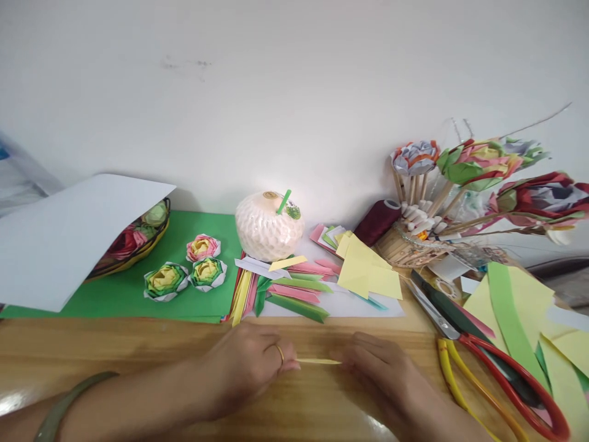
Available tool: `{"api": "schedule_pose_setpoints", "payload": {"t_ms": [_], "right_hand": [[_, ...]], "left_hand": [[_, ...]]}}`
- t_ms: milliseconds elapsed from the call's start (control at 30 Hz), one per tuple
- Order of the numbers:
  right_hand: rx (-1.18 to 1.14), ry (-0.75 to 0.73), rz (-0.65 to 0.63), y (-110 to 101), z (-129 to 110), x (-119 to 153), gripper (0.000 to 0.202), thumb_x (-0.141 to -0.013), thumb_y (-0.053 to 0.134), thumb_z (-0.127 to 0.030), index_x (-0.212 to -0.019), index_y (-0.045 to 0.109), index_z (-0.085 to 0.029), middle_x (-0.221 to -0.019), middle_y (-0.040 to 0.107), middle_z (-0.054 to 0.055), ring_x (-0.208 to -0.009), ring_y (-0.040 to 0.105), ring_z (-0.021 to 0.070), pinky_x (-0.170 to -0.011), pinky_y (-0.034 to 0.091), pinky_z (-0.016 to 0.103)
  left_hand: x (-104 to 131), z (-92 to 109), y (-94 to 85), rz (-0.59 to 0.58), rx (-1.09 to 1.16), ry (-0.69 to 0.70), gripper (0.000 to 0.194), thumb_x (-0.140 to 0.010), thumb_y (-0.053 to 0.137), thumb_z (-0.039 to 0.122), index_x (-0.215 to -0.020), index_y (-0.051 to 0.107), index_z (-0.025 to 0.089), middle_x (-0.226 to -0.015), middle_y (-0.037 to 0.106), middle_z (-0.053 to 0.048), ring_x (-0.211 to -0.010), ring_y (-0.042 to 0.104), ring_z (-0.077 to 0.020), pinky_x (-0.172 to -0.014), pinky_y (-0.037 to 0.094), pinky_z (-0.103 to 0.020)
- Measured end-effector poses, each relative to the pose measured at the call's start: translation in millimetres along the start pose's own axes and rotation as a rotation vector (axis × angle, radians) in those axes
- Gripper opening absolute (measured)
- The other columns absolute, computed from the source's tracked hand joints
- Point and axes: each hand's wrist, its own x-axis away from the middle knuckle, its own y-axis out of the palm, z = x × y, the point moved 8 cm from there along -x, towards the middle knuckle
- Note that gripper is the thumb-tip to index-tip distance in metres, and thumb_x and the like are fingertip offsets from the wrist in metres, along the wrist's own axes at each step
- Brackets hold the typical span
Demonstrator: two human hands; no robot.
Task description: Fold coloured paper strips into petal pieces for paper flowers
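Two hands work low on the table (151, 334). White coconut (269, 226) stands at twelve o'clock from the yellow paper strip (318, 361), held between them. Left hand (257, 362): fingers pinching the strip's nine o'clock end. Right hand (384, 371): fingers curled at the three o'clock end; grip cannot be confirmed.

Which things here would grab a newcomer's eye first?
Probably the pearly white, dimpled round object with a green stick poking from its top, standing centrally near the wall. Next, the large folded-paper flowers on sticks at the right, above the red-handled scissors. Nearer, the left hand and right hand meet over a thin yellow strip.
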Motion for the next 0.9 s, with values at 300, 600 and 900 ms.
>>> {"api": "schedule_pose_setpoints", "payload": {"t_ms": [300, 600, 900], "right_hand": [[0.081, 0.014, 0.1, -13.6, 9.5, 1.2, 0.029, -0.101, 0.034, -0.029, -0.081, 0.053, -0.02, -0.069, 0.058, 0.0, -0.059, 0.054, 0.0124, -0.055, 0.036, 0.024], [0.18, -0.06, 0.207, -23.3, 9.8, 2.9, 0.034, -0.1, 0.037, -0.032, -0.074, 0.053, -0.018, -0.062, 0.056, 0.0, -0.053, 0.051, 0.0106, -0.052, 0.033, 0.023], [-0.043, -0.022, 0.113, -19.9, 10.4, 4.0, 0.027, -0.101, 0.031, -0.025, -0.085, 0.052, -0.019, -0.073, 0.058, 0.002, -0.064, 0.053, 0.0127, -0.058, 0.039, 0.023]], "left_hand": [[2.2, -6.3, 3.2, -0.037, 0.04, -0.074, 0.041, -0.1, 0.026, 0.019, -0.078, 0.061, 0.018, -0.062, 0.059, 0.002, -0.055, 0.053, -0.0109, -0.052, 0.04, -0.02], [1.0, -1.2, -6.6, 0.113, -0.057, 0.014, 0.041, -0.102, 0.03, 0.027, -0.066, 0.048, 0.018, -0.053, 0.054, 0.005, -0.046, 0.048, -0.0094, -0.045, 0.035, -0.021], [-8.2, 13.2, -19.9, -0.089, -0.192, 0.102, 0.04, -0.098, 0.023, 0.009, -0.069, 0.048, 0.019, -0.055, 0.057, 0.003, -0.049, 0.052, -0.0123, -0.046, 0.036, -0.023]]}}
